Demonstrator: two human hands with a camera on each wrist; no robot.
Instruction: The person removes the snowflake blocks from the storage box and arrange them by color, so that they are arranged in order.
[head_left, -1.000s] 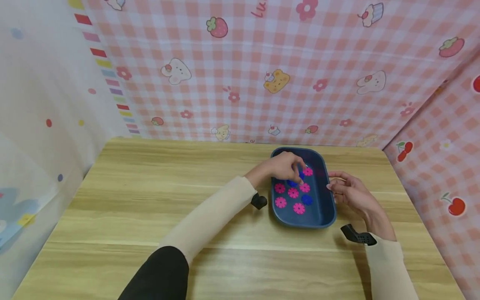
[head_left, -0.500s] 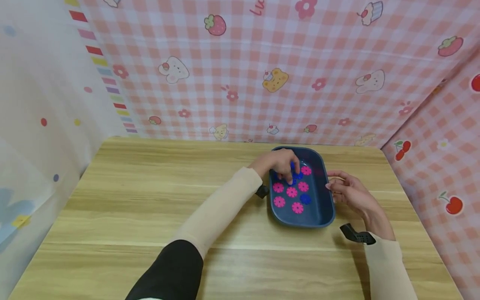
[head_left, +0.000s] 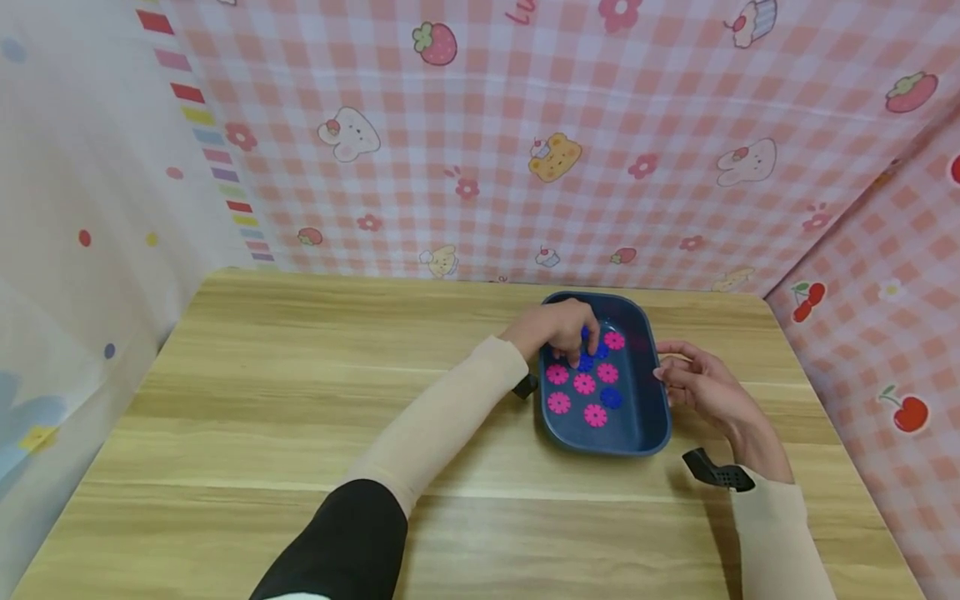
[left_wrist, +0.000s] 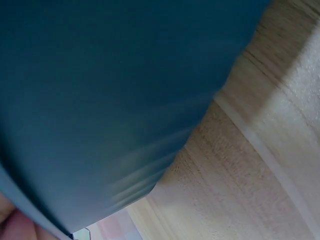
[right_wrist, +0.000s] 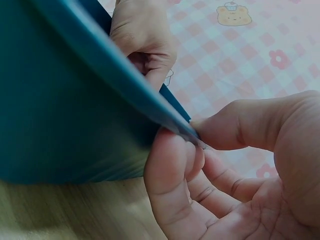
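A dark blue tray (head_left: pixel 645 425) holds several flat, notched flower-like discs. Pink discs (head_left: pixel 584 383) lie mostly toward the tray's front and middle, and a blue disc (head_left: pixel 611 398) sits right of them. My left hand (head_left: pixel 564 323) reaches over the tray's left side, fingers bent down among more blue discs (head_left: pixel 585 362). Its thumb and a finger look apart; whether they pinch a disc is hidden. My right hand (head_left: pixel 697 379) pinches the tray's right rim between thumb and fingers, seen close in the right wrist view. The left wrist view mostly shows the tray's outer wall (left_wrist: pixel 110 100).
The tray rests on a wood-grain table (head_left: pixel 300 417) near its back edge. A pink checked cloth (head_left: pixel 405 175) hangs right behind it, with another patterned cloth (head_left: pixel 900 333) at the right. Black wrist-worn devices (head_left: pixel 716 473) sit below the hands.
My left hand has moved left inside the tray, from beside a pink disc to the blue discs, then stays nearly still. My right hand keeps its hold on the rim.
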